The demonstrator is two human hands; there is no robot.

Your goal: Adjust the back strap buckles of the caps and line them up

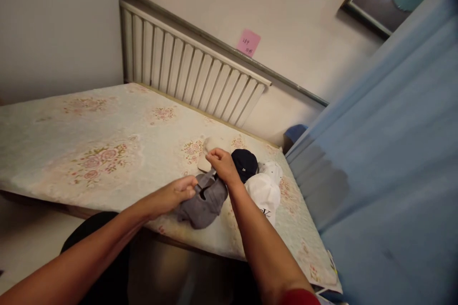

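A grey baseball cap (209, 207) is held up between my two hands, just over the near edge of the bed, its back strap and opening facing up. My left hand (177, 193) grips the cap's left side, thumb on top. Fingers pinched, my right hand (222, 163) has hold of the strap end. Right behind it on the bed lies a cream cap (205, 162), partly hidden by that hand. To the right sit a black cap (245, 163), a white cap with dark lettering (264, 193) and another white cap (274, 170).
The bed's floral cover (93, 162) stretches away to the left. A white radiator (186, 66) runs along the wall behind it. On the right hangs a blue curtain (386, 152), with a blue item (296, 132) near its edge. A pink note (248, 43) is on the wall.
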